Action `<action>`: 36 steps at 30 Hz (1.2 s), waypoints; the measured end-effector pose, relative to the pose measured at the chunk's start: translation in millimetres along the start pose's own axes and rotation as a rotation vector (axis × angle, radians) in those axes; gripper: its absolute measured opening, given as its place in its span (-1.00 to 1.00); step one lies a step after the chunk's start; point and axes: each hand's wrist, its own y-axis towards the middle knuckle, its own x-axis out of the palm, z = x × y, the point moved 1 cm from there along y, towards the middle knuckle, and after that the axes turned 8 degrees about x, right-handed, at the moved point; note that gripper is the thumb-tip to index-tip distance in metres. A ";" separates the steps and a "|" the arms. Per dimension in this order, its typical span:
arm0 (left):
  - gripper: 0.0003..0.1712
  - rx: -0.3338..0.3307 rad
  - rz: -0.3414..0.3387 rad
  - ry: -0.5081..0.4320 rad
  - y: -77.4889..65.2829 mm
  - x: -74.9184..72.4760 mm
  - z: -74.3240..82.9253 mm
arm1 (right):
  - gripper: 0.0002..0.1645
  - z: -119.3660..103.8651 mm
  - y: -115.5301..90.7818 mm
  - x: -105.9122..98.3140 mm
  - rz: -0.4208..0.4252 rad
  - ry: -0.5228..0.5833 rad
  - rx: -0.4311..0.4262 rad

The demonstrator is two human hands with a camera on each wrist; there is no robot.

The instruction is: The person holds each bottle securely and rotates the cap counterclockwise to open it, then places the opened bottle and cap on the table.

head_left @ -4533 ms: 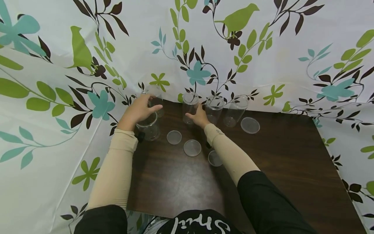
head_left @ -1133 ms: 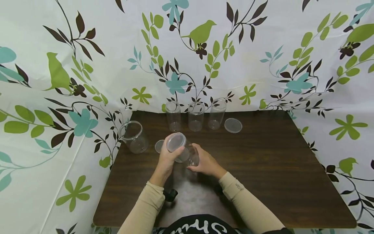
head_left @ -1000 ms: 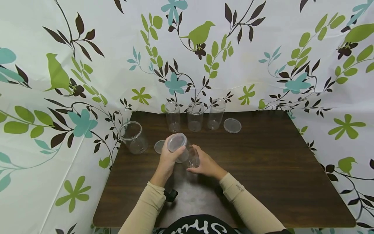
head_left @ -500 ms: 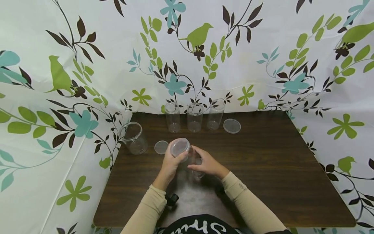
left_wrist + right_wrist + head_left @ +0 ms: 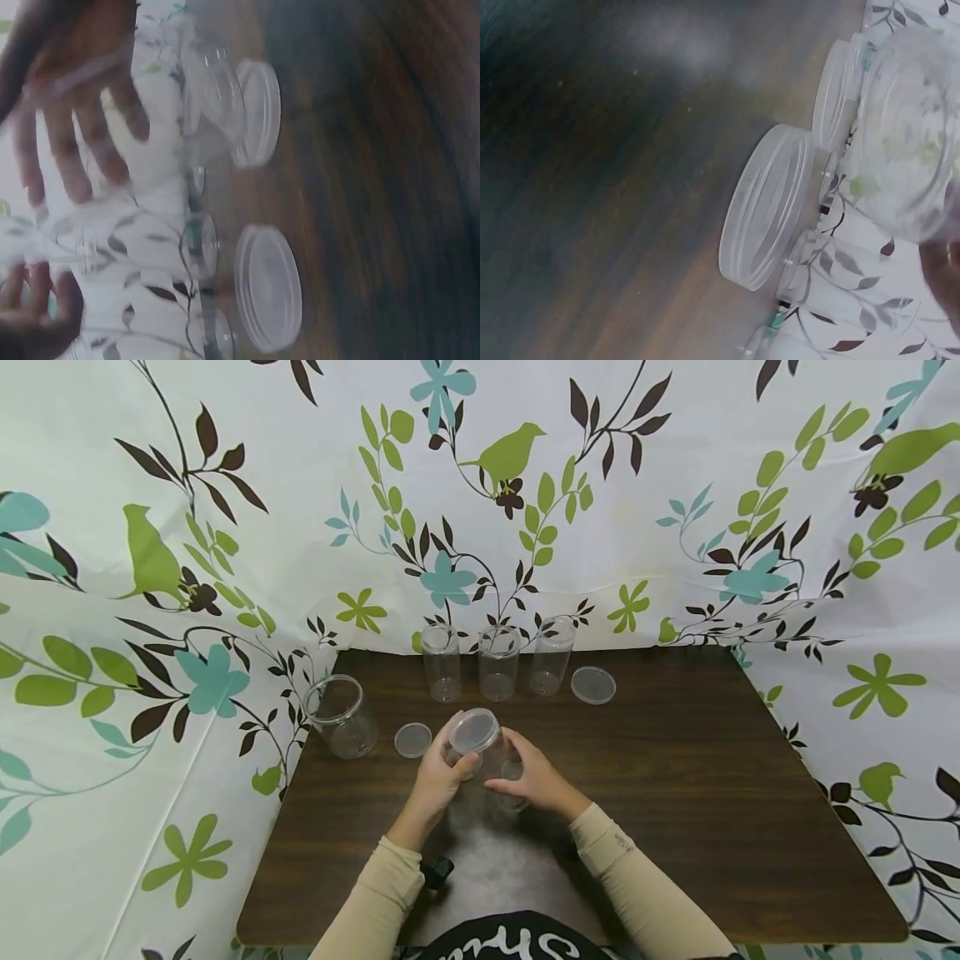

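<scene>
Above the table's middle, both hands hold a clear plastic jar point(image 5: 491, 762) tilted between them. Its near end bears a frosted disc point(image 5: 475, 730) that looks like a lid. My left hand point(image 5: 435, 777) grips the jar's left side by that end, thumb in front. On the opposite side, the fingers and thumb of my right hand point(image 5: 543, 783) curl round the body. In the left wrist view, a lid point(image 5: 268, 289) lies flat on the wood near the jar. A lid point(image 5: 769, 210) also lies below the jar in the right wrist view. The hands partly hide these lids from the head camera.
Several clear jars point(image 5: 498, 664) stand in a row along the back wall cloth. A wider, lidless jar point(image 5: 345, 722) stands at the left. Single lids lie beside it point(image 5: 413, 740) and right of the row, a larger lid point(image 5: 593, 685). The brown table point(image 5: 712, 793) extends right.
The hands have brought the jar from the back left to the table's middle. The right hand left the back jars and grips it too. Lately the jar has shifted slightly right and turned more upright.
</scene>
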 end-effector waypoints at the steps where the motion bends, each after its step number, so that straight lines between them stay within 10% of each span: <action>1: 0.17 0.007 -0.024 -0.001 -0.3 -2.4 0.5 | 0.03 1.3 -0.6 -2.2 -0.025 0.030 0.012; 6: -0.16 -0.013 -0.045 0.014 -2.1 -7.4 -0.2 | 0.02 5.3 -3.0 -8.2 -0.073 0.102 0.026; 19: -0.28 -0.061 0.227 0.091 3.9 16.2 -2.7 | 0.12 1.6 -2.3 7.0 0.174 -0.200 -0.037; 29: -0.50 0.096 0.089 -0.013 8.8 -9.8 -4.1 | 0.11 4.1 -0.6 -9.6 -0.043 0.129 0.040; 36: -0.75 0.148 0.026 -0.053 16.8 -13.2 -1.2 | 0.11 5.0 -2.0 -12.8 -0.072 0.123 0.031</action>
